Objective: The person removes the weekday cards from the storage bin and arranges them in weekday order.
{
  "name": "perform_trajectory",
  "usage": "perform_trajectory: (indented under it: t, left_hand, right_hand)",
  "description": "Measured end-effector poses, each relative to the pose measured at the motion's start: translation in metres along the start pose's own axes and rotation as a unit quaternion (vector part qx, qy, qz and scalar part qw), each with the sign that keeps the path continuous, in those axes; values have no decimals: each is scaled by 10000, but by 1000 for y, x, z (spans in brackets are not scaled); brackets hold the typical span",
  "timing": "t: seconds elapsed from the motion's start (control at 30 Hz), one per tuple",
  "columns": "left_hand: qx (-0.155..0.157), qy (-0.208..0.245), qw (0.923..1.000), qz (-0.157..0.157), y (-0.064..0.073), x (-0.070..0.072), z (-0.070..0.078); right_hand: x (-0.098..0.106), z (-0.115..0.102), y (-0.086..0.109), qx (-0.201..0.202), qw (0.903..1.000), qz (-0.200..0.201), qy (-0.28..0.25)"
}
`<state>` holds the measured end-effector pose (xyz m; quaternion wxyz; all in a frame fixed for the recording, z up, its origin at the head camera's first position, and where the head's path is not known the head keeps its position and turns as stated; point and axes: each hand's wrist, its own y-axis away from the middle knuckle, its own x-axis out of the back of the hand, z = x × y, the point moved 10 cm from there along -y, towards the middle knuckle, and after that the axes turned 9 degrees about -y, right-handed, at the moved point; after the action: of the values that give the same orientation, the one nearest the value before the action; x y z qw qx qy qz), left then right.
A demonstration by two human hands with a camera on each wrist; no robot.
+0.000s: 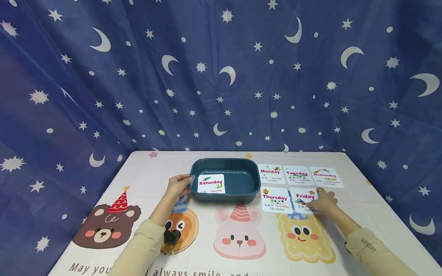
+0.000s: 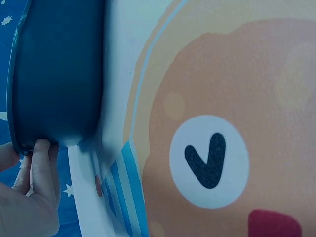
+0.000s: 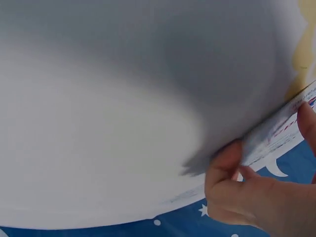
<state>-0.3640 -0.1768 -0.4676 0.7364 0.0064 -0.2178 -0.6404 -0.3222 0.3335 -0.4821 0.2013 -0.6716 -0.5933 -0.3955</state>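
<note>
Head view: tub [image 1: 238, 197] between the hands [image 1: 177, 186] [image 1: 325, 200].

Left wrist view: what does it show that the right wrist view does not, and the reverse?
Only the left wrist view shows the left hand holding one end of the dark tub, and the printed winking eye. Only the right wrist view shows the right hand at a white card, too slanted to read, and part of a yellow print. Both show the pale tablecloth and the starry blue curtain.
</note>
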Motion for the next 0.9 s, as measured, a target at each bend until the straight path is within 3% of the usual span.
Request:
perform_trajectory:
  t: [0.1, 0.2, 0.67, 0.9]
  left_hand:
    - [-21, -24, 10000, 20, 0, 1, 1]
    - [-53, -10, 10000, 35, -2, 2, 3]
    - [-9, 51, 10000, 23, -3, 1, 0]
    - [0, 101, 9999, 21, -2, -1, -2]
  right_hand:
    - [3, -5, -1, 58, 9994, 54, 346]
    - [4, -7, -1, 70, 9994, 71, 327]
    - [11, -12, 5, 132, 9995, 35, -274]
    - [17, -31, 8, 361, 9949, 42, -946]
